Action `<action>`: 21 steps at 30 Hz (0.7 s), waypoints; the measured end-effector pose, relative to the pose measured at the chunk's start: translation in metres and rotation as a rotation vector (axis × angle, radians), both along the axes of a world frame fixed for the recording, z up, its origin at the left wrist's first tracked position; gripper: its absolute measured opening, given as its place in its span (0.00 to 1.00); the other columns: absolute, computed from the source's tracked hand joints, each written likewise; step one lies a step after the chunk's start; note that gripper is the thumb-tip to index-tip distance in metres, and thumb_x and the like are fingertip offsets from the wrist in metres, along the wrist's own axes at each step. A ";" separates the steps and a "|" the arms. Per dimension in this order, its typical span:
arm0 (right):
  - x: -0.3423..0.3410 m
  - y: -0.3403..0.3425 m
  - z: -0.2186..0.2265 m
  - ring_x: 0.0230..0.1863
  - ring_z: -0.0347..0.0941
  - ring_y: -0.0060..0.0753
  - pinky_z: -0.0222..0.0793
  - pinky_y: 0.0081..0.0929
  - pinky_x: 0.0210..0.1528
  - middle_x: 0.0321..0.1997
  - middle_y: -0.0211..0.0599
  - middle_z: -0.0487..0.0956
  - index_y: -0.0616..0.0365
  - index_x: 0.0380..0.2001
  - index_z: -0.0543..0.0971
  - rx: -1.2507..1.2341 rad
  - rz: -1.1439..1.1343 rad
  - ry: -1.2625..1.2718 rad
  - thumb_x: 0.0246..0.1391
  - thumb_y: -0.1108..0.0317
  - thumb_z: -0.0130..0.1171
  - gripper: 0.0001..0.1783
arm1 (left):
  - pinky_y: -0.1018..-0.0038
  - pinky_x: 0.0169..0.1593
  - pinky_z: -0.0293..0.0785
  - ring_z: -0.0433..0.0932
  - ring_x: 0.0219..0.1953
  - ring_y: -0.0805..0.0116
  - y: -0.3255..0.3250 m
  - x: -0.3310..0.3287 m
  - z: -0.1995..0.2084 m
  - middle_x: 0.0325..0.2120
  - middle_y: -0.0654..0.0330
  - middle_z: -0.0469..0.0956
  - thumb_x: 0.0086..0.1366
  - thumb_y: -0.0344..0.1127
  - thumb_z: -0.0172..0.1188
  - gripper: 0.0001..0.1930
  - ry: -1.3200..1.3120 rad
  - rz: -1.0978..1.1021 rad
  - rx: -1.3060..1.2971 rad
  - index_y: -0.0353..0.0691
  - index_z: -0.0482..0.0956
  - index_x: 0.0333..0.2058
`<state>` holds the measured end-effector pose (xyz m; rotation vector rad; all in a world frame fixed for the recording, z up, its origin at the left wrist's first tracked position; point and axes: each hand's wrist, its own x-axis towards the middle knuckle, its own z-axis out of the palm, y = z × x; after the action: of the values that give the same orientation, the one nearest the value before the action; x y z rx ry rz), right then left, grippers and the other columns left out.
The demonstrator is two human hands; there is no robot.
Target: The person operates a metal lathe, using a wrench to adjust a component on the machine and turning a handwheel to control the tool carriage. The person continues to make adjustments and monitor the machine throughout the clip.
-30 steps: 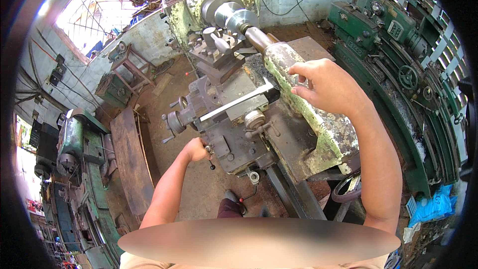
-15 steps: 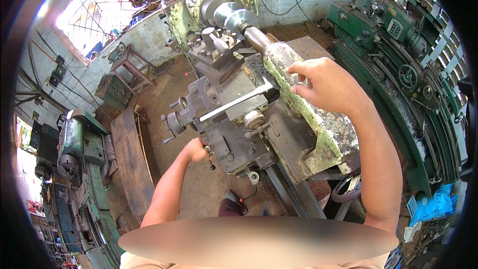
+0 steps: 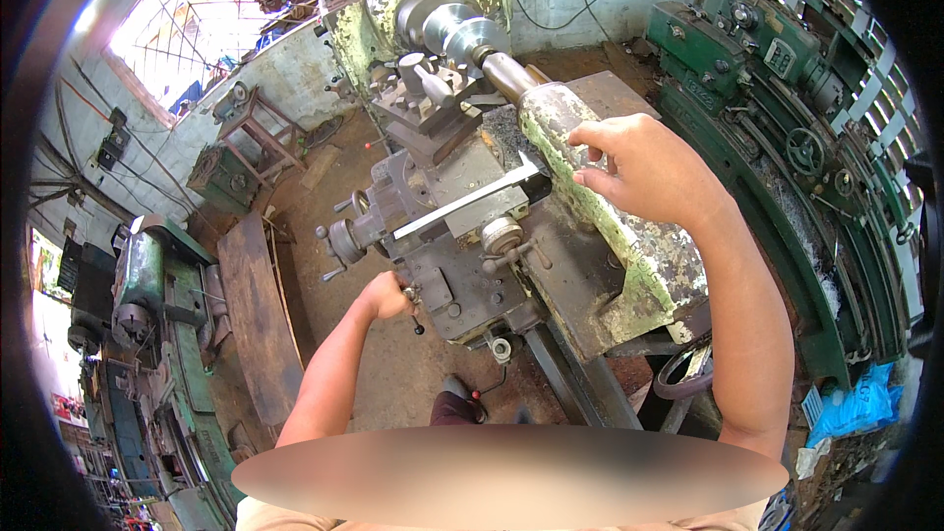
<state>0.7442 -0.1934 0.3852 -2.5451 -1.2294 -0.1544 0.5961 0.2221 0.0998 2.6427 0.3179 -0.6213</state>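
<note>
My left hand is closed around a small lever at the near left side of a large metal lathe. My right hand rests on the lathe's tailstock, whose green and cream paint is peeling. Its thumb and bent fingers are apart, with nothing between them. Across the carriage lies a long silver caliper, its jaws toward the tailstock. Beyond it stands the tool post. A shiny round metal workpiece sits between the chuck and the tailstock quill.
Handwheels stick out from the carriage's left side. Green lathes stand at the right and at the left. A wooden board and a small stand are on the left. Near the lower right lies a blue plastic bag.
</note>
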 end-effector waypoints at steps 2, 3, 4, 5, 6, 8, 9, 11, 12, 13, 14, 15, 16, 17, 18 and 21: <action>-0.001 0.000 0.001 0.46 0.85 0.54 0.79 0.48 0.52 0.39 0.48 0.88 0.56 0.48 0.83 -0.002 0.001 0.006 0.59 0.60 0.69 0.17 | 0.56 0.48 0.81 0.86 0.40 0.45 -0.001 0.000 0.001 0.33 0.44 0.87 0.43 0.46 0.78 0.24 0.000 0.016 -0.008 0.38 0.90 0.37; -0.001 0.001 0.001 0.46 0.85 0.54 0.79 0.48 0.52 0.39 0.48 0.88 0.56 0.48 0.83 -0.001 0.002 0.010 0.59 0.60 0.69 0.17 | 0.56 0.48 0.81 0.86 0.40 0.45 -0.001 0.000 0.002 0.33 0.44 0.87 0.43 0.46 0.78 0.24 0.002 0.007 0.000 0.38 0.90 0.37; -0.001 0.001 0.001 0.46 0.85 0.54 0.79 0.48 0.52 0.39 0.48 0.88 0.56 0.48 0.83 -0.001 0.001 0.009 0.59 0.60 0.69 0.17 | 0.56 0.46 0.80 0.86 0.37 0.46 -0.001 0.000 0.002 0.32 0.45 0.87 0.43 0.46 0.79 0.23 -0.008 0.014 -0.013 0.37 0.89 0.37; -0.001 0.001 0.002 0.46 0.85 0.54 0.80 0.48 0.52 0.39 0.48 0.88 0.56 0.48 0.83 -0.001 0.000 0.008 0.59 0.60 0.69 0.17 | 0.56 0.45 0.80 0.85 0.35 0.48 0.000 -0.001 0.001 0.30 0.46 0.86 0.44 0.46 0.79 0.23 -0.017 0.009 -0.018 0.37 0.88 0.36; -0.002 0.001 0.002 0.46 0.85 0.53 0.80 0.48 0.52 0.39 0.48 0.88 0.55 0.48 0.83 -0.001 0.000 0.008 0.59 0.60 0.69 0.17 | 0.57 0.43 0.79 0.84 0.33 0.50 0.000 -0.002 0.001 0.28 0.47 0.86 0.45 0.46 0.79 0.23 -0.025 0.005 -0.023 0.37 0.87 0.36; -0.002 0.001 0.002 0.46 0.85 0.53 0.80 0.48 0.52 0.39 0.48 0.88 0.55 0.49 0.83 -0.007 -0.006 0.020 0.59 0.60 0.69 0.17 | 0.57 0.43 0.79 0.84 0.33 0.50 0.001 -0.002 -0.001 0.28 0.47 0.86 0.45 0.46 0.79 0.23 -0.025 0.010 -0.028 0.37 0.88 0.36; -0.002 0.001 0.002 0.46 0.85 0.53 0.80 0.48 0.52 0.39 0.48 0.88 0.55 0.49 0.83 -0.004 -0.002 0.024 0.59 0.60 0.69 0.17 | 0.57 0.43 0.79 0.84 0.33 0.50 0.001 -0.002 -0.001 0.28 0.47 0.86 0.44 0.46 0.79 0.23 -0.020 0.003 -0.016 0.37 0.88 0.36; -0.002 0.001 0.002 0.46 0.85 0.52 0.80 0.47 0.52 0.40 0.47 0.88 0.55 0.49 0.83 -0.013 -0.002 0.007 0.59 0.60 0.69 0.17 | 0.57 0.44 0.79 0.84 0.33 0.50 0.002 -0.001 -0.003 0.29 0.47 0.86 0.44 0.46 0.79 0.23 -0.015 0.013 -0.013 0.37 0.88 0.36; -0.002 0.001 0.002 0.46 0.85 0.52 0.80 0.47 0.52 0.40 0.47 0.88 0.54 0.49 0.83 -0.014 0.001 -0.003 0.59 0.60 0.70 0.17 | 0.57 0.44 0.79 0.84 0.34 0.50 0.003 -0.001 -0.004 0.29 0.47 0.86 0.44 0.46 0.79 0.23 -0.012 0.004 0.007 0.37 0.88 0.36; -0.002 0.001 0.002 0.46 0.85 0.52 0.80 0.47 0.52 0.40 0.47 0.88 0.54 0.49 0.83 -0.010 0.002 0.002 0.59 0.60 0.70 0.17 | 0.57 0.44 0.79 0.85 0.34 0.50 0.003 -0.001 -0.005 0.29 0.47 0.86 0.44 0.46 0.79 0.23 -0.016 0.009 -0.004 0.37 0.89 0.36; -0.002 0.001 0.002 0.46 0.85 0.52 0.80 0.47 0.52 0.40 0.47 0.88 0.54 0.49 0.83 -0.006 0.003 0.005 0.59 0.60 0.70 0.17 | 0.57 0.44 0.79 0.85 0.34 0.50 0.004 -0.001 -0.006 0.29 0.47 0.86 0.44 0.47 0.79 0.23 -0.022 0.005 -0.004 0.37 0.89 0.36; -0.002 0.001 0.002 0.46 0.85 0.52 0.80 0.47 0.52 0.40 0.47 0.88 0.54 0.49 0.83 -0.001 0.004 0.008 0.59 0.60 0.70 0.18 | 0.57 0.44 0.79 0.85 0.34 0.49 0.004 -0.001 -0.007 0.29 0.47 0.86 0.44 0.47 0.79 0.23 -0.024 -0.005 0.008 0.37 0.89 0.36; -0.002 0.001 0.002 0.46 0.85 0.52 0.80 0.48 0.52 0.40 0.47 0.88 0.54 0.49 0.83 -0.006 -0.001 0.012 0.59 0.60 0.70 0.18 | 0.57 0.44 0.79 0.85 0.34 0.49 0.004 -0.001 -0.007 0.29 0.47 0.87 0.43 0.47 0.79 0.24 -0.034 0.001 -0.008 0.37 0.89 0.36; -0.002 0.001 0.002 0.46 0.85 0.52 0.80 0.48 0.52 0.40 0.47 0.88 0.54 0.50 0.83 -0.010 -0.006 0.017 0.59 0.60 0.70 0.18 | 0.57 0.44 0.80 0.85 0.34 0.49 0.004 -0.001 -0.008 0.29 0.47 0.87 0.43 0.47 0.79 0.24 -0.040 0.000 -0.012 0.36 0.89 0.36; -0.002 0.001 0.002 0.46 0.85 0.52 0.80 0.48 0.52 0.40 0.47 0.88 0.54 0.50 0.83 -0.015 -0.010 0.021 0.59 0.60 0.70 0.18 | 0.57 0.45 0.80 0.85 0.34 0.49 0.004 -0.001 -0.008 0.29 0.47 0.87 0.43 0.47 0.79 0.24 -0.039 -0.005 -0.003 0.36 0.88 0.35; -0.003 0.002 0.002 0.46 0.85 0.52 0.80 0.48 0.52 0.40 0.47 0.88 0.54 0.49 0.83 -0.012 -0.022 0.020 0.59 0.60 0.70 0.17 | 0.56 0.45 0.80 0.86 0.35 0.47 0.004 -0.001 -0.006 0.29 0.46 0.87 0.43 0.47 0.79 0.24 -0.040 -0.002 -0.004 0.36 0.88 0.35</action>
<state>0.7409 -0.1914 0.3873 -2.5650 -1.1988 -0.1269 0.5948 0.2258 0.0939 2.6481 0.3021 -0.5688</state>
